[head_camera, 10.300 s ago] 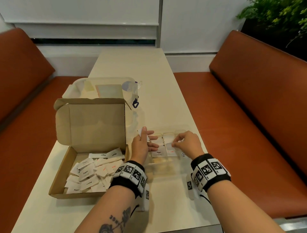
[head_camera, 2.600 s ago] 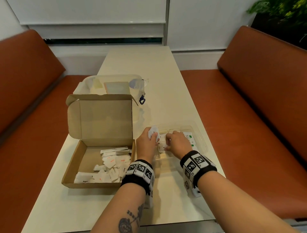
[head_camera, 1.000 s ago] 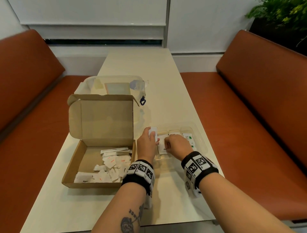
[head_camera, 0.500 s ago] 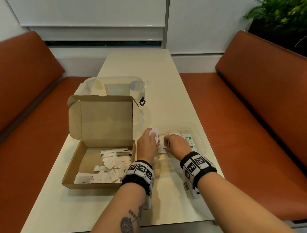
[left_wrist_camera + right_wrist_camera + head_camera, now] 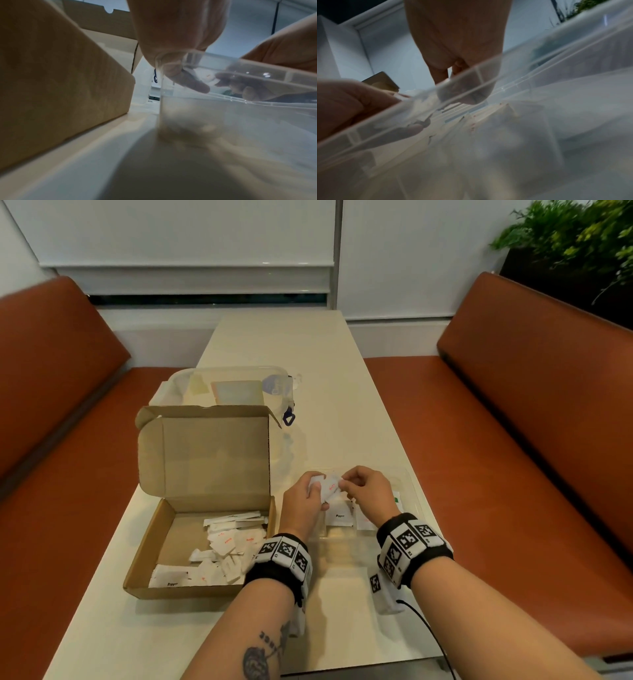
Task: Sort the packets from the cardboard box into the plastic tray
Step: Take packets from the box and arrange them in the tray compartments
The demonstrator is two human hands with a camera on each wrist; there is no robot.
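An open cardboard box (image 5: pixel 150 546) at the left holds several white packets (image 5: pixel 226 556). To its right stands the clear plastic tray (image 5: pixel 416 494) with packets lying flat inside, one marked Pepper (image 5: pixel 339 513). Above the tray my left hand (image 5: pixel 303 501) holds a small bunch of white packets (image 5: pixel 317 484). My right hand (image 5: pixel 364 491) pinches the right edge of a red-printed packet (image 5: pixel 330 487) from that bunch. In the wrist views the tray's wall (image 5: pixel 240 108) and rim (image 5: pixel 471 86) hide most of both hands' fingers.
A clear lidded container (image 5: pixel 233 388) stands behind the box's raised lid (image 5: pixel 205 453). The pale table (image 5: pixel 308 354) runs away between two orange benches (image 5: pixel 548 412). A black cable (image 5: pixel 431 635) trails off my right wrist near the table's front edge.
My right hand has lifted from the tray's packets and now pinches a red-printed packet in the left hand's bunch. The left hand stays over the tray's left end.
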